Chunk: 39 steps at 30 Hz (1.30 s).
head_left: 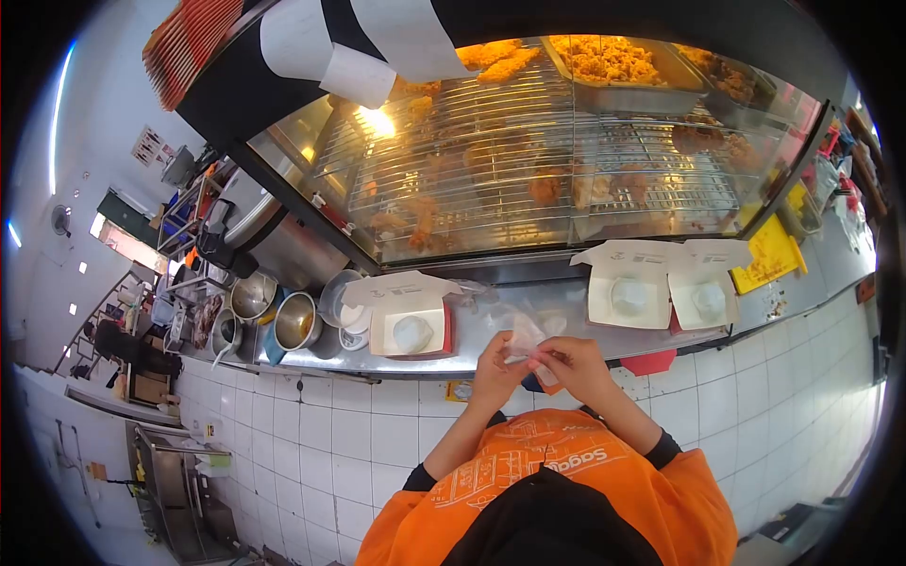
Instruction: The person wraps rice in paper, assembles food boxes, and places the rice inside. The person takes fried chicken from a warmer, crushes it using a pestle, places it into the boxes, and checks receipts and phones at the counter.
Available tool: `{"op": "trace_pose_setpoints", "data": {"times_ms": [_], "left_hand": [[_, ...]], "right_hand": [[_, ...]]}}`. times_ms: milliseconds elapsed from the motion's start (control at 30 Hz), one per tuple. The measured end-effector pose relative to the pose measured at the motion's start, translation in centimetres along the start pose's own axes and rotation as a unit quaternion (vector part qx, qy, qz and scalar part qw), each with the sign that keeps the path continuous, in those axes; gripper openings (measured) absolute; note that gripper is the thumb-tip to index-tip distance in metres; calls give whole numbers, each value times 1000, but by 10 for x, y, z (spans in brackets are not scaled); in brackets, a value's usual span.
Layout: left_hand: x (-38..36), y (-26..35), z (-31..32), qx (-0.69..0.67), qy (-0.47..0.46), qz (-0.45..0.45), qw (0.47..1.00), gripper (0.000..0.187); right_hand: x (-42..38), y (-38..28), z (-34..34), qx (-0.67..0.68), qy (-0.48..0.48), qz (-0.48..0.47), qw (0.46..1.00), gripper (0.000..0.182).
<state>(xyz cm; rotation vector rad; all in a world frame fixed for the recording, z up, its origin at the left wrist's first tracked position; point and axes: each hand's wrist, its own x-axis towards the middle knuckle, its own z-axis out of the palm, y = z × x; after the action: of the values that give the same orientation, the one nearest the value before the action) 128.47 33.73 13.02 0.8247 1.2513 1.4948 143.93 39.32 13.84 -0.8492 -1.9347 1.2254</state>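
Note:
In front of my body, both hands meet over the edge of the steel counter (510, 283). My left hand (497, 366) pinches one side of a thin, see-through plastic bag (528, 335). The fingers of my right hand (574, 366) are closed on its other side. Whether anything is inside the bag is not clear. To the left of my hands stands an open takeaway box (434, 294) with a round white wrapped bundle (412, 334) in it. Two more open boxes (609, 259) stand side by side to the right, each with a similar white bundle (629, 296).
Behind the counter rises a glass display cabinet (453, 250) with wire racks, fried pieces and a tray of fried food (609, 61). Metal bowls (297, 321) crowd the left end. A yellow tray (769, 253) lies at the right. White paper strips (359, 75) hang above.

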Motion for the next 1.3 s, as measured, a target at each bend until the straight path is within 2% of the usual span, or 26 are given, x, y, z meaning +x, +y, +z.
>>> {"op": "trace_pose_setpoints", "data": {"times_ms": [133, 200, 233, 300, 400, 500, 533, 633, 700, 733, 767, 800, 867, 900, 933, 967, 1000, 1033, 1067, 1133, 1200, 1233, 1300], "left_hand": [[-4, -12, -14, 30, -38, -32, 998, 10], [-1, -19, -25, 22, -21, -62, 998, 11], [0, -21, -31, 10, -42, -68, 997, 11], [5, -18, -35, -15, -77, -75, 994, 10], [-2, -5, -15, -14, -46, -76, 996, 9], [1, -25, -24, 84, -113, -44, 989, 10], [2, -29, -25, 61, -89, -61, 992, 10], [7, -28, -29, 18, -36, -94, 995, 12], [10, -20, -34, 24, -25, -90, 995, 13], [11, -19, -37, 81, -33, -60, 994, 13], [12, -19, -38, 136, -42, -33, 989, 14], [13, -21, -36, 191, -52, -7, 980, 14], [11, -20, -28, 120, -74, -41, 989, 18], [11, -18, -22, 84, -87, -57, 991, 21], [10, -10, -12, 52, -85, -34, 994, 23], [7, -1, -1, 21, -83, -14, 996, 24], [4, 4, 4, -10, -79, 7, 997, 26], [4, 5, 4, 45, -98, 27, 994, 27], [6, 5, 3, 100, -115, 51, 987, 28], [6, 2, 6, 204, -157, 109, 960, 30], [6, -6, 14, 303, -213, 177, 912, 33], [6, -1, 21, 385, -231, 209, 869, 31], [10, -3, 36, 434, -256, 255, 825, 31]], "right_hand": [[-6, 8, 5, 136, -1, 129, 982, 14], [-6, 20, 8, 194, 28, 131, 972, 14], [-7, 24, 9, 222, 41, 130, 965, 13], [-9, 23, 4, 218, 37, 149, 964, 14], [-12, 27, 9, 153, 14, 175, 972, 18], [-15, 35, 17, 100, 18, 182, 978, 22], [-14, 36, 17, 91, 23, 181, 979, 23], [-12, 27, 1, 246, 26, 258, 934, 20], [-9, 35, -11, 116, 130, 168, 970, 18], [-5, 33, -14, 51, 182, 120, 975, 18], [-5, 30, -12, -97, 249, 40, 963, 17], [2, -11, -14, -243, 310, -42, 918, 18], [2, -30, -16, -320, 289, -229, 872, 19], [-5, -24, -11, -253, 211, -332, 884, 19], [-10, -17, -6, -180, 128, -426, 878, 20], [-10, -3, -2, -180, 72, -285, 939, 20], [-7, 15, 5, -174, 15, -136, 975, 20], [-3, 22, 6, -165, -41, 12, 985, 20], [1, 25, 4, -222, -146, 29, 964, 25], [3, 23, 0, -325, -354, 65, 875, 35], [-5, 60, 12, -305, -403, 42, 862, 44], [-7, 76, 17, -296, -427, 32, 854, 49], [-2, 86, 19, -220, -381, 0, 898, 52]]}}
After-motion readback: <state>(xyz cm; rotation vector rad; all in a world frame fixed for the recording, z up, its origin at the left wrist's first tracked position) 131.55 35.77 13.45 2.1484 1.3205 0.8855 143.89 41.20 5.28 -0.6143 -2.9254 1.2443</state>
